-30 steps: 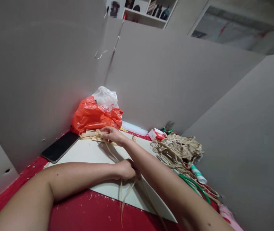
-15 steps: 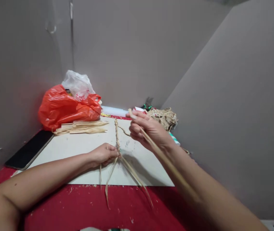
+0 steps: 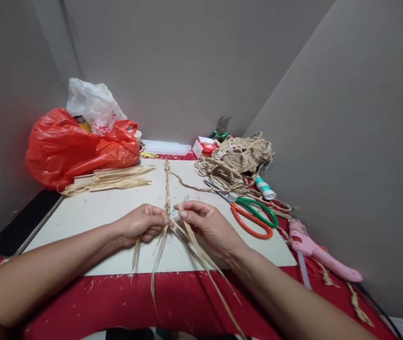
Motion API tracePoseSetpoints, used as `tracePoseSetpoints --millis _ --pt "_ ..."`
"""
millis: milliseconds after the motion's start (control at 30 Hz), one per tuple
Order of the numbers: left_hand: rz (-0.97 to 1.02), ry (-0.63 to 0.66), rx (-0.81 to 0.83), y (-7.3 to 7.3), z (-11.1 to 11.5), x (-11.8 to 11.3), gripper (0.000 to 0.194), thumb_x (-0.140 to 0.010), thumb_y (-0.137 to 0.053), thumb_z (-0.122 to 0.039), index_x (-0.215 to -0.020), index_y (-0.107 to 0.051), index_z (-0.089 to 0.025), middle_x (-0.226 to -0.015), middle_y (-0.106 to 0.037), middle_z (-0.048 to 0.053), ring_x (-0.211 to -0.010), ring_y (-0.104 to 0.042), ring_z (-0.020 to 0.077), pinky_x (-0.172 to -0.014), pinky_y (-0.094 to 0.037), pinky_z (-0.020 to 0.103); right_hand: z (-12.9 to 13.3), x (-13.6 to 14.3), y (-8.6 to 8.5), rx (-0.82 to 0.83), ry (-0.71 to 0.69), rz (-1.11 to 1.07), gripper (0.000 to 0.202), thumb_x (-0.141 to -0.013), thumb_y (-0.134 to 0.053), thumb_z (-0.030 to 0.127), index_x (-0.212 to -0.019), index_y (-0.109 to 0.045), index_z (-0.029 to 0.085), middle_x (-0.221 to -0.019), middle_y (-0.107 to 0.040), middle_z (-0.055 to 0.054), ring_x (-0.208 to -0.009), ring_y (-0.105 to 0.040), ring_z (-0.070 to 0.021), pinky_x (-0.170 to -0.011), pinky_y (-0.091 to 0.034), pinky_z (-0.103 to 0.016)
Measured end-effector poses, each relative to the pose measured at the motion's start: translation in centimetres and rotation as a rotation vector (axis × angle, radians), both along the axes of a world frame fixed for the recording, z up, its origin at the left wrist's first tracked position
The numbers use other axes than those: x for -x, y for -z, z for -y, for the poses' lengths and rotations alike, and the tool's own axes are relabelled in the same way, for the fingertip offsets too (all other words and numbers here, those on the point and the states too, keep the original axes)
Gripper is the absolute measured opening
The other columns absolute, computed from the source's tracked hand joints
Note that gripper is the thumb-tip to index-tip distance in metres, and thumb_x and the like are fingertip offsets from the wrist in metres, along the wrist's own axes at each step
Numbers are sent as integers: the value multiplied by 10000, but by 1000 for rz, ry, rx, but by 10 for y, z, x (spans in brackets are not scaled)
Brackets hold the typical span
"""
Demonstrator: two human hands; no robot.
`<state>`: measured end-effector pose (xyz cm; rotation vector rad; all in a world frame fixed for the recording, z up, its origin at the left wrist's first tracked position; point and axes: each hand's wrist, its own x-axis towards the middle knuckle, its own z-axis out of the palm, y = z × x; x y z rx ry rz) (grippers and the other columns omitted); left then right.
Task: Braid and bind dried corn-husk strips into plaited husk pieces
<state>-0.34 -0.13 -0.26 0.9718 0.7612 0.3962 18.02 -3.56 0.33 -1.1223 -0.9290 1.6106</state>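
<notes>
Straw strips (image 3: 187,245) now sit pinched in both hands: the right hand (image 3: 210,224) has returned with a fresh strip, meeting the left hand (image 3: 143,223) at the braid (image 3: 167,186).

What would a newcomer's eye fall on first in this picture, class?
First the two hands meeting at the middle of the white board: the left hand and right hand pinch a straw braid that runs away from them. Next the red plastic bag at the far left, then the tangle of twine and the scissors to the right.
</notes>
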Motion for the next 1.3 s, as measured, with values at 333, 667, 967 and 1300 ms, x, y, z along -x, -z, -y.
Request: tracePoseSetpoints --millis 333,667,967,1300 --pt "-11 -9 7 -2 -1 -2 147 -751 -627 -266 -750 -603 -121 -428 -229 -107 -374 -131 18 -372 -74 198 -6 -2 16 -73 126 113 256 -645 -751 356 -777 -686 146 -571 -576 15 -447 -402 -49 -433 -324 -193" --pt "-64 -60 -93 1 5 -6 179 -760 -587 -281 -689 -573 -118 -588 -608 15 -313 -220 8 -340 -83 223 3 2 8 -86 -44 -45 245 -684 -733 308 -857 -666 148 -538 -608 -3 -450 -510 -81 -439 -403 -193" --pt "-85 -165 -164 4 12 -11 217 -735 -633 -301 -640 -539 -130 -561 -585 -13 -430 -381 35 -447 -268 185 16 12 11 -165 -10 164 168 -668 -727 286 -748 -640 167 -590 -611 3 -478 -509 -84 -479 -427 -219" --pt "-81 -175 -281 9 13 -11 222 -785 -576 -297 -645 -564 -126 -604 -604 2 -560 -511 81 -593 -379 206 18 13 25 -225 13 306 151 -723 -670 314 -758 -664 167 -658 -675 -42 -506 -543 -116 -503 -444 -252"
